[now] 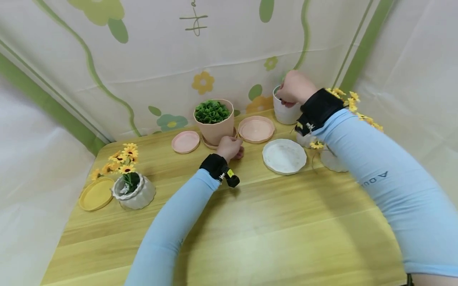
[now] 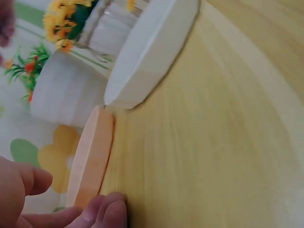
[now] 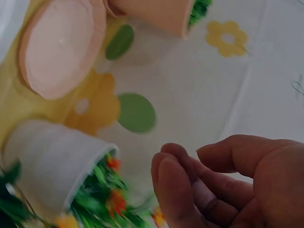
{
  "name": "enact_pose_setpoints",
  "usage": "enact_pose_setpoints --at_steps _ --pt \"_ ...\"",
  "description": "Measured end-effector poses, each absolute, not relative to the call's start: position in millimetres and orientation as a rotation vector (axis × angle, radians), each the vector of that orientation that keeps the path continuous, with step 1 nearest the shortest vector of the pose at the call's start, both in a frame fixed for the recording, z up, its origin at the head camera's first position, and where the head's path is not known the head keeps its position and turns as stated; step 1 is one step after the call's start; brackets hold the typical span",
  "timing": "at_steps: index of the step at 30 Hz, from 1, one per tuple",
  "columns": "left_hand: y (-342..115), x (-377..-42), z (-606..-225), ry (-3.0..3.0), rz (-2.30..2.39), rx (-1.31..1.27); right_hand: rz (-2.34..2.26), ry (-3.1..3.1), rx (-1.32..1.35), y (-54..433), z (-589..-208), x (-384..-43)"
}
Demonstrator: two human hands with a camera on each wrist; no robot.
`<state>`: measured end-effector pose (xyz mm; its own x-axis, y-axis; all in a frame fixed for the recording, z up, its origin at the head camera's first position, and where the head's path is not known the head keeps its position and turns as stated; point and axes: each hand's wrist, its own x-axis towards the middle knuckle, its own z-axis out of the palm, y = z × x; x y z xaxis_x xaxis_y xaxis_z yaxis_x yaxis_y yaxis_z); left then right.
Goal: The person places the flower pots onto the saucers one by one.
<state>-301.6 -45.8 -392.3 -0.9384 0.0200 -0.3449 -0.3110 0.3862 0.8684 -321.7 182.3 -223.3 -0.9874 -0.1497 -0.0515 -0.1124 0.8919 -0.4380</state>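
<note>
My left hand (image 1: 230,148) is low by the table, beside the pink pot (image 1: 216,125) of green leaves and its saucer. Its thumb and loosely bent fingers stand apart with nothing between them, and the fingertips overlap the larger pink saucer (image 2: 91,156) in the left wrist view. My right hand (image 1: 295,87) is above the white pot (image 1: 286,111), partly covering it in the head view. Seen from the right wrist, that hand's fingers curl loosely around an empty gap. Green foliage with red-orange flowers (image 3: 114,202) fills the white pot just below it.
A white scalloped saucer (image 1: 284,156) lies front right of the pink saucer (image 1: 256,129). A small pink saucer (image 1: 185,142) is at the left hand's far left. Further left stand a yellow saucer (image 1: 96,194) and a white pot with yellow flowers (image 1: 137,194). My right sleeve hides more yellow flowers.
</note>
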Motion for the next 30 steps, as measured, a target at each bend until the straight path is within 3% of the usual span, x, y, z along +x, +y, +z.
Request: enact_pose_setpoints --at_steps 6,12,25,30 --pt "-37.7 -308.1 -386.5 2.598 1.235 -0.132 -0.657 3.038 -0.265 214.8 -184.7 -319.9" --pt "-33.6 -305.3 -378.8 2.696 1.029 -0.101 -0.611 3.072 -0.161 249.3 -178.2 -330.4" --pt "-29.5 -302.2 -389.4 2.673 0.955 -0.22 -0.506 2.931 -0.104 286.6 -231.1 -384.4" --pt "-28.4 -297.1 -393.8 2.602 1.104 -0.267 -0.375 2.877 -0.136 315.7 -269.3 -433.1"
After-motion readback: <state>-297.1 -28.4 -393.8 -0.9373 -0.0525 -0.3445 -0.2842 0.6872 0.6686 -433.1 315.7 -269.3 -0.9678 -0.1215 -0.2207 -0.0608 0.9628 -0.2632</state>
